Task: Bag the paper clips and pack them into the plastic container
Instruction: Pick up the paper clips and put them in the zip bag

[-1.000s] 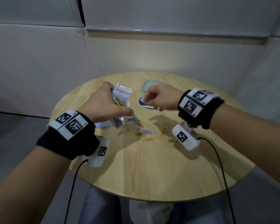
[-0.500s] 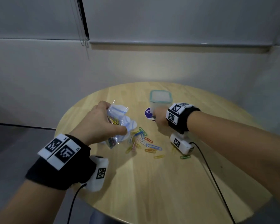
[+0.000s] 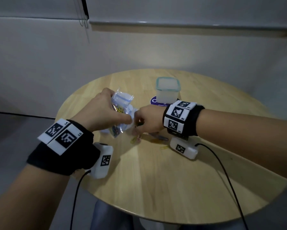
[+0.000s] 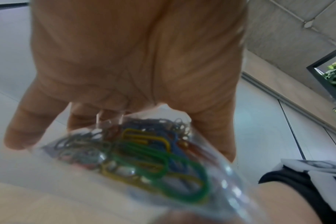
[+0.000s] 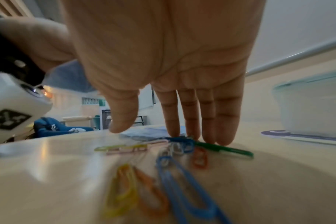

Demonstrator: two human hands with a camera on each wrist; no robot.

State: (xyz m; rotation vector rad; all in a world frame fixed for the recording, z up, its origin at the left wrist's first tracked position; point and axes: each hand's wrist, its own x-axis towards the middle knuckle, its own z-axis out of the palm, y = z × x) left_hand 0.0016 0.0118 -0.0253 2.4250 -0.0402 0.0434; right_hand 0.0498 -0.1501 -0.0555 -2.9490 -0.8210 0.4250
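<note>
My left hand (image 3: 106,112) grips a clear zip bag (image 3: 122,110) holding several coloured paper clips (image 4: 144,154), raised a little above the round wooden table (image 3: 156,180). To its right, my right hand (image 3: 139,123) reaches down with straight fingers (image 5: 207,121). Their tips touch loose paper clips (image 5: 182,151) on the table, with the thumb held apart and nothing gripped. More loose clips (image 3: 157,138) lie under that wrist. The plastic container (image 3: 168,90), frosted with a teal-rimmed lid, stands closed behind the right hand.
A round purple sticker (image 3: 153,101) lies under the container. Flat pale blue plastic (image 5: 144,133) lies on the table just beyond the clips. Black cables (image 3: 222,171) trail from both wrist cameras over the near table edge. A wall stands close behind the table.
My right hand has come back from the container to the loose clips beside the bag. The left hand still holds the bag, now slightly higher.
</note>
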